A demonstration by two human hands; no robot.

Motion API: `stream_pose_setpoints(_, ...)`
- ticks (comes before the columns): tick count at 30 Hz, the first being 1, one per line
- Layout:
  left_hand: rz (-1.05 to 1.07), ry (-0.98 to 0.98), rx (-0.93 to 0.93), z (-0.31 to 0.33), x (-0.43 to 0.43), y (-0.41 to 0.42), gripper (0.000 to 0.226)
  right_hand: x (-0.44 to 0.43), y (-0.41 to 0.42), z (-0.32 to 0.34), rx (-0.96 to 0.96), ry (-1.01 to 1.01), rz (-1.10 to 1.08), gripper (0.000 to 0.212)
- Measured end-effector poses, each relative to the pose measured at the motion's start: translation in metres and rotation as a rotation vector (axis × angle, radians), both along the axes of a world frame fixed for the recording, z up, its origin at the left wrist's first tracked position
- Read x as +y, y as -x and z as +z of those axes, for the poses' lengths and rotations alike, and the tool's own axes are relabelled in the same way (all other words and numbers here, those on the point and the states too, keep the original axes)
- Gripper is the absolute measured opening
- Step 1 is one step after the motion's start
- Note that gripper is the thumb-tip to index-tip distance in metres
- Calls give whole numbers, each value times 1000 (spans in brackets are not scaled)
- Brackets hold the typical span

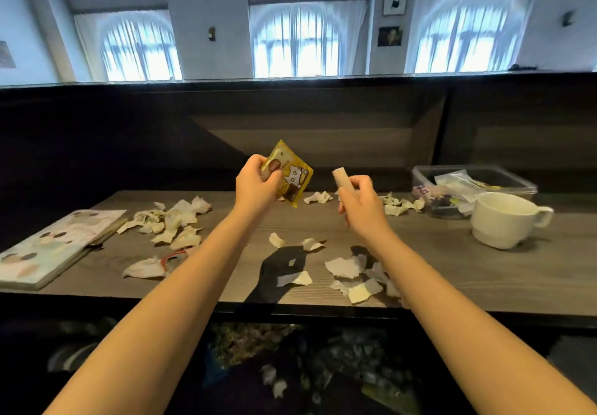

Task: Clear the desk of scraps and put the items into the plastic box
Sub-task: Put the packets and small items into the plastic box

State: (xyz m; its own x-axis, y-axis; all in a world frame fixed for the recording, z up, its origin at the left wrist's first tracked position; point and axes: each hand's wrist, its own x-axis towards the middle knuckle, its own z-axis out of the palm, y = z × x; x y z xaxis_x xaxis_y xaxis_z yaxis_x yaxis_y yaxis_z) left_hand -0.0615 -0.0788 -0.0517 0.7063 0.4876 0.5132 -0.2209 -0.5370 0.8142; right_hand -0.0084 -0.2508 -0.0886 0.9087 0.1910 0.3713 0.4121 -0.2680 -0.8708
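Above the middle of the wooden desk, my left hand grips a yellow snack packet with a cartoon cat on it. To its right, my right hand is closed around a small beige cylinder that sticks up out of the fist. The clear plastic box sits at the far right of the desk with packets and wrappers inside. Torn paper scraps lie in a heap on the left, below my right arm and along the back.
A white mug stands just in front of the plastic box. An illustrated book lies at the desk's left end. A dark raised back panel closes off the desk behind. Below the front edge is a dark heap of bags and scraps.
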Motion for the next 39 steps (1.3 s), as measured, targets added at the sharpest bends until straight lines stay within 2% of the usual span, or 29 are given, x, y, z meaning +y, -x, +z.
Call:
stream_pose_setpoints(7, -134, 22, 12, 10, -87, -59, 4, -98, -41, 24, 30, 1, -225, 39)
stream_pose_setpoints(12, -208, 50, 70, 13, -119, -107, 4, -152, -92, 38, -10, 216, -363, 31)
stream_pose_setpoints(15, -228, 29, 88, 15, -127, -137, 4, -168, -130, 47, 71, 335, -381, 42)
stream_pose_setpoints(19, -227, -20, 87, 16, -131, -173, 4, -175, -179, 53, 152, 558, -375, 41)
stream_pose_setpoints(23, -256, -17, 97, 9, -132, -199, 4, -170, -213, 61, 212, 729, -343, 47)
stream_pose_setpoints(27, -303, 35, 137, 3, -134, -213, 6, -167, -242, 49, 272, 662, -253, 25)
stream_pose_setpoints(29, -310, 67, 150, 2, -135, -218, 6, -168, -250, 42, 284, 615, -249, 32)
stream_pose_setpoints(31, -316, 122, 164, 3, -138, -222, 6, -171, -254, 39, 250, 655, -286, 47)
stream_pose_setpoints(34, -324, 227, 183, 6, -146, -225, 9, -174, -255, 39, 126, 739, -360, 46)
stream_pose_setpoints(36, -337, 278, 190, 7, -153, -225, 11, -171, -249, 43, 55, 637, -337, 40)
stream_pose_setpoints(39, -369, 356, 210, 10, -167, -221, 11, -162, -229, 48, 110, 311, -122, 33)
